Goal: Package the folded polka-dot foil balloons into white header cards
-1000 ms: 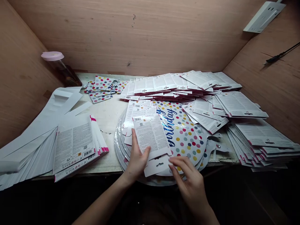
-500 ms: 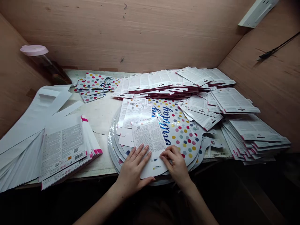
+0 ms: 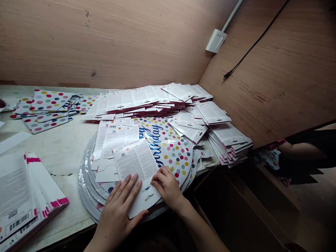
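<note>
A white printed card (image 3: 138, 161) with a hanging slot lies at a tilt on a stack of round foil balloons (image 3: 172, 150), dotted and lettered in blue. My left hand (image 3: 122, 199) rests flat over the card's lower left side, fingers outstretched and thumb near its bottom edge. At the card's right edge, my right hand (image 3: 168, 187) has its fingers curled and its thumb and forefinger pinched together on the card. Other printed cards (image 3: 119, 136) lie just behind, partly overlapped by this one.
Rows of printed packets (image 3: 147, 96) fill the back, with another pile (image 3: 231, 136) at the right. Folded dotted foil pieces (image 3: 49, 101) lie back left, a card stack (image 3: 15, 196) front left. A socket (image 3: 216, 41) and cable (image 3: 252, 49) hang above. Another person's arm (image 3: 301, 150) shows far right.
The view has swung right, so everything sits further left and another person comes into sight at the right. Both hands keep nearly the same places on the card.
</note>
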Demonstrator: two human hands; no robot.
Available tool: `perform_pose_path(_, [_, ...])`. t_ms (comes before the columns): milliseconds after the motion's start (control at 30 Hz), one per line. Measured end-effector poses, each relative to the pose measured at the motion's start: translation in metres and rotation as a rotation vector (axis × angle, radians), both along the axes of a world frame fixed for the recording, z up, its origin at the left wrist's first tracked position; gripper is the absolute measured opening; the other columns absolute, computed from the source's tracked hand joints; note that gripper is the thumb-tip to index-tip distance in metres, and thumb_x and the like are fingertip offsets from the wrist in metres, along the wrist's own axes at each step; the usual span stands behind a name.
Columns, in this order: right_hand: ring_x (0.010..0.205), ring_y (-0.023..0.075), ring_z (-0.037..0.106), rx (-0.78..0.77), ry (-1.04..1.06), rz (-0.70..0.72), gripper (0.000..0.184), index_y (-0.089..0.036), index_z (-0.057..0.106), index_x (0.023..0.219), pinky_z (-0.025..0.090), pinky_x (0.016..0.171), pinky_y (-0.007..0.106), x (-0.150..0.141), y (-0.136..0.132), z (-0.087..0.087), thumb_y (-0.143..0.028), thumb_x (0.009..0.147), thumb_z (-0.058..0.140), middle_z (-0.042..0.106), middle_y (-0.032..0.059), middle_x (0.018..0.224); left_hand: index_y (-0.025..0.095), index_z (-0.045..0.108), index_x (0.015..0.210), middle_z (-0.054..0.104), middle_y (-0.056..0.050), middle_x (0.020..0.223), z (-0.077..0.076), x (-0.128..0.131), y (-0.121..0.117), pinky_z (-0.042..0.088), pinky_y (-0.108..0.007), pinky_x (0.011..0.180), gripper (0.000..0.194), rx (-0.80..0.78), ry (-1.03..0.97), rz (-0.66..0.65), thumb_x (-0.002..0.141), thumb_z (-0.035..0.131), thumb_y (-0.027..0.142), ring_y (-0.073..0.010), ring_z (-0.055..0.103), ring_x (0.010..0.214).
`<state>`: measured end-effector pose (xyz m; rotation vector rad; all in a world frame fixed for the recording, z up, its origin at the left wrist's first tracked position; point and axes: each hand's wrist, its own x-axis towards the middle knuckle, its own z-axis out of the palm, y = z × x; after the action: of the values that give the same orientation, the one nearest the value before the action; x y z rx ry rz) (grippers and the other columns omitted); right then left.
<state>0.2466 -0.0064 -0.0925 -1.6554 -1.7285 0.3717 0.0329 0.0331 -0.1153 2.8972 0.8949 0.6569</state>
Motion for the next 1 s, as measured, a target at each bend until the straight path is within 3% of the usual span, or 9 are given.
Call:
perform_pose_path(333, [0.087, 0.0243, 0.051, -0.066, -0.201, 0.053, 0.008, -0.018, 0.056, 0.084, 0.048, 0.077, 0.039, -0.006, 0.004, -0.01, -0.015, 0.091, 0.054, 0.057, 0.0089, 0.092, 0.023, 0.032, 0.151, 0.042, -0.011, 0.151, 0.003, -0.003, -0.001, 0.031, -0.049, 0.114, 0.087, -0.088, -0.03, -0.024, 0.079, 0.065, 0.058, -0.0359, 0.04, 0.137])
perform_pose_path(400, [0.088, 0.0234, 0.052, -0.066, -0.195, 0.125, 0.008, -0.018, 0.055, 0.086, 0.048, 0.08, 0.039, -0.003, -0.008, 0.001, -0.015, 0.092, 0.051, 0.057, 0.0084, 0.093, 0.024, 0.031, 0.151, 0.041, -0.011, 0.151, 0.003, -0.004, -0.001, 0.031, -0.05, 0.114, 0.087, -0.13, -0.033, -0.027, 0.079, 0.065, 0.058, -0.0365, 0.039, 0.138])
perform_pose_path(467, [0.09, 0.0208, 0.054, -0.109, -0.162, 0.285, 0.008, -0.019, 0.054, 0.089, 0.049, 0.083, 0.035, 0.007, -0.029, 0.018, -0.015, 0.093, 0.049, 0.058, 0.0064, 0.095, 0.024, 0.03, 0.152, 0.039, -0.012, 0.152, 0.003, -0.005, 0.0, 0.029, -0.052, 0.114, 0.086, -0.168, -0.029, -0.037, 0.08, 0.065, 0.056, -0.0368, 0.037, 0.139])
perform_pose_path(567, [0.078, 0.0175, 0.056, -0.247, -0.165, 0.475, 0.013, -0.022, 0.053, 0.08, 0.05, 0.072, 0.03, 0.031, -0.058, 0.04, -0.023, 0.092, 0.056, 0.059, 0.0014, 0.084, 0.025, 0.029, 0.152, 0.039, -0.014, 0.151, 0.0, -0.009, 0.001, 0.025, -0.056, 0.116, 0.086, -0.226, -0.069, -0.097, 0.08, 0.067, 0.052, -0.0386, 0.034, 0.14])
perform_pose_path(667, [0.073, 0.0179, 0.055, -0.239, -0.175, 0.364, 0.02, -0.022, 0.055, 0.076, 0.049, 0.065, 0.03, 0.044, -0.067, 0.043, -0.033, 0.09, 0.062, 0.058, 0.0021, 0.079, 0.03, 0.038, 0.147, 0.05, -0.011, 0.144, -0.002, -0.014, 0.001, 0.025, -0.061, 0.114, 0.071, -0.241, -0.155, -0.2, 0.084, 0.068, 0.04, -0.0379, 0.038, 0.138])
perform_pose_path(733, [0.09, 0.0217, 0.057, -0.138, -0.17, 0.338, 0.013, -0.021, 0.062, 0.098, 0.052, 0.076, 0.034, 0.038, -0.059, 0.035, -0.032, 0.091, 0.061, 0.06, 0.0072, 0.096, 0.032, 0.046, 0.142, 0.062, -0.009, 0.133, -0.002, -0.016, -0.002, 0.033, -0.057, 0.112, 0.059, -0.246, -0.238, -0.235, 0.087, 0.067, 0.029, -0.0339, 0.049, 0.131])
perform_pose_path(833, [0.105, 0.0252, 0.054, 0.037, -0.176, 0.395, 0.028, -0.021, 0.059, 0.12, 0.049, 0.09, 0.043, 0.019, -0.038, 0.016, -0.024, 0.093, 0.056, 0.061, 0.0097, 0.109, 0.03, 0.062, 0.126, 0.073, -0.007, 0.103, 0.001, -0.015, -0.008, 0.051, -0.043, 0.092, 0.039, -0.297, -0.343, -0.126, 0.088, 0.063, 0.021, -0.0264, 0.065, 0.101])
perform_pose_path(933, [0.09, 0.0212, 0.055, 0.077, -0.027, 0.314, 0.018, -0.021, 0.063, 0.101, 0.049, 0.082, 0.038, 0.003, -0.02, 0.0, -0.016, 0.096, 0.047, 0.061, 0.0055, 0.092, 0.024, 0.071, 0.098, 0.068, -0.005, 0.082, 0.005, -0.006, -0.015, 0.052, -0.035, 0.072, 0.015, -0.324, -0.368, 0.106, 0.091, 0.057, 0.024, -0.0217, 0.061, 0.079])
perform_pose_path(1000, [0.085, 0.0205, 0.054, 0.051, 0.052, 0.174, 0.015, -0.021, 0.06, 0.092, 0.048, 0.078, 0.037, -0.003, -0.013, -0.007, -0.018, 0.096, 0.046, 0.058, 0.0047, 0.086, 0.019, 0.067, 0.1, 0.064, -0.007, 0.085, 0.008, 0.003, -0.016, 0.051, -0.035, 0.072, 0.017, -0.3, -0.37, 0.275, 0.094, 0.052, 0.024, -0.022, 0.059, 0.081])
